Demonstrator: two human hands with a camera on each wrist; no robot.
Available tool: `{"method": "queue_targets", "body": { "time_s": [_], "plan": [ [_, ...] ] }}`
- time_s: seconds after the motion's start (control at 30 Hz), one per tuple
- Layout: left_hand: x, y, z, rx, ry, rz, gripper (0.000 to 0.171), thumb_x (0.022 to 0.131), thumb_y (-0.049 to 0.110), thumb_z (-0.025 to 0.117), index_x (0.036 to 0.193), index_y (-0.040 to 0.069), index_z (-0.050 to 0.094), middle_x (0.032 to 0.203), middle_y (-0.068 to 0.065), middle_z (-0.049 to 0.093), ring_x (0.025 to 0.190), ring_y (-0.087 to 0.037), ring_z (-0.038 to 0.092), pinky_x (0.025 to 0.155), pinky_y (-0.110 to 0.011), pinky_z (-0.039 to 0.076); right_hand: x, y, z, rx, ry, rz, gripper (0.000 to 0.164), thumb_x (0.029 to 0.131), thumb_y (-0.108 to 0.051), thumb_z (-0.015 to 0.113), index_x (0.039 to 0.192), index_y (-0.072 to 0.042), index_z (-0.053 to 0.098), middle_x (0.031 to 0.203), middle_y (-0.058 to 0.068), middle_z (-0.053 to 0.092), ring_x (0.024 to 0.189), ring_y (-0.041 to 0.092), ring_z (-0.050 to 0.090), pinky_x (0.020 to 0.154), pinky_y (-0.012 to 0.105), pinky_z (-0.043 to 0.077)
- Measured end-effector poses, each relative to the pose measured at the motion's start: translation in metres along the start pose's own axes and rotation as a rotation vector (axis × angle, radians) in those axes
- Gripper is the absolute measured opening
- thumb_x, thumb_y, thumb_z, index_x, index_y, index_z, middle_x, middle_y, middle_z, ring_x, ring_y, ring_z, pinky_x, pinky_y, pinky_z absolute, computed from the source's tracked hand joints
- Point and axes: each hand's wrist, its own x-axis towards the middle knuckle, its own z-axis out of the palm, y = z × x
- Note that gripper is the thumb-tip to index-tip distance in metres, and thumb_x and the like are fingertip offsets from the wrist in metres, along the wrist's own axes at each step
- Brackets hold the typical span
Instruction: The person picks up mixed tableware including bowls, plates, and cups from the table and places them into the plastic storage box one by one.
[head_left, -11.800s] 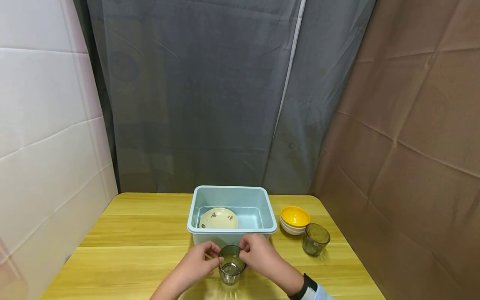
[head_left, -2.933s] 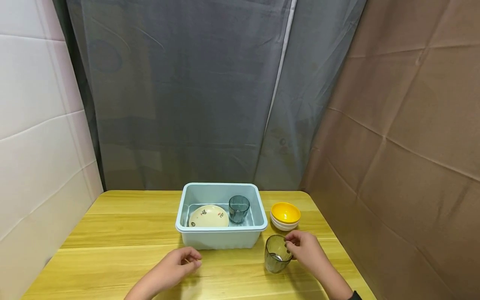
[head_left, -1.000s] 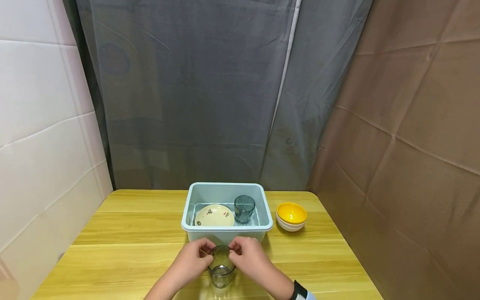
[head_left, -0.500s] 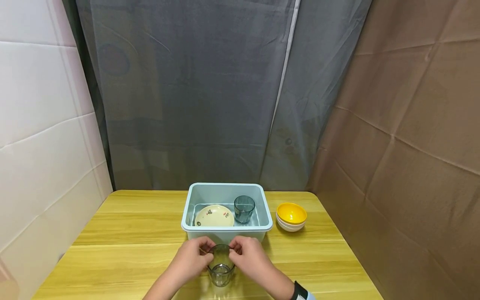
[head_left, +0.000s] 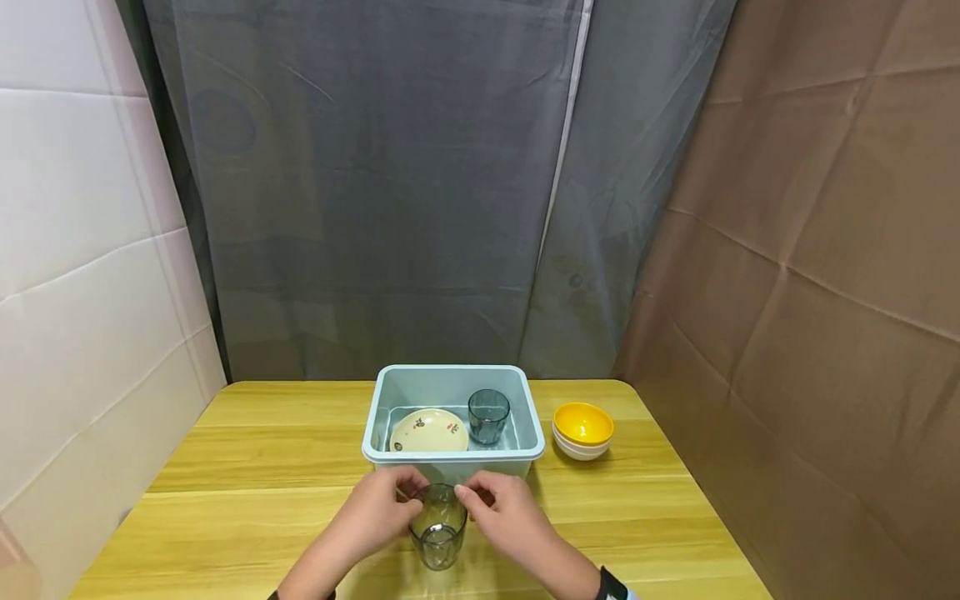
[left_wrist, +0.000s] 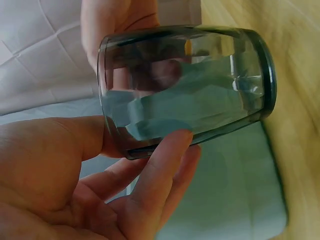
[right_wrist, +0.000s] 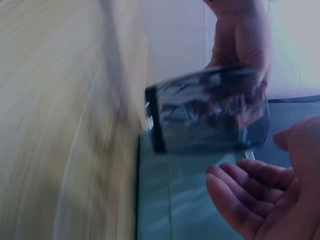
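A smoky, see-through drinking glass [head_left: 438,529] is in front of the bin at the near middle of the table. My left hand [head_left: 375,510] holds it at its left side, thumb by the rim and fingers along the wall, as the left wrist view shows. On the other side, my right hand [head_left: 512,515] is close to the rim; in the right wrist view its loosely bent fingers [right_wrist: 235,195] are apart from the glass. Whether the base touches the table cannot be made out.
Just behind the hands stands a light blue bin [head_left: 453,457]. A cream patterned plate [head_left: 429,431] and a second dark glass [head_left: 488,417] are inside it. To its right, a yellow bowl [head_left: 583,423] sits on white bowls [head_left: 581,451]. Cloth curtains enclose the table.
Earlier the second glass went into the bin, and the held glass came from the right to the middle. In the last half second it shifted slightly left as my right hand loosened.
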Motion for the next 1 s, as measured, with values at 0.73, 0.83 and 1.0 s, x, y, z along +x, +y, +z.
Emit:
{"method": "queue_targets", "body": {
  "time_s": [0.73,0.83,1.0],
  "plan": [
    [0.016,0.057,-0.049,0.018,-0.127,0.043,0.018,0.092,-0.004,0.068,0.107,0.003,0.075,0.089,-0.004,0.066,0.063,-0.018,0.066,0.055,-0.035,0.06,-0.028,0.039,-0.016,-0.373,-0.272,-0.208,0.045,0.108,-0.04,0.073,0.143,-0.013,0.067,0.132,0.0,0.07,0.122,0.014,0.065,0.104,0.041,0.058],
    [0.025,0.069,-0.056,0.038,-0.132,0.07,0.018,0.092,-0.003,0.068,0.108,0.003,0.075,0.089,-0.004,0.067,0.061,-0.017,0.066,0.056,-0.035,0.06,-0.029,0.042,-0.014,-0.388,-0.273,-0.226,0.044,0.107,-0.037,0.075,0.143,-0.013,0.067,0.132,0.0,0.07,0.121,0.012,0.065,0.104,0.041,0.058],
    [0.049,0.081,-0.065,0.085,-0.134,0.101,0.019,0.093,-0.002,0.066,0.109,0.001,0.075,0.087,-0.004,0.068,0.061,-0.018,0.07,0.06,-0.034,0.062,-0.031,0.044,-0.013,-0.416,-0.299,-0.249,0.041,0.105,-0.032,0.077,0.14,-0.013,0.067,0.13,-0.001,0.069,0.118,0.011,0.065,0.102,0.039,0.059]
  ]
}}
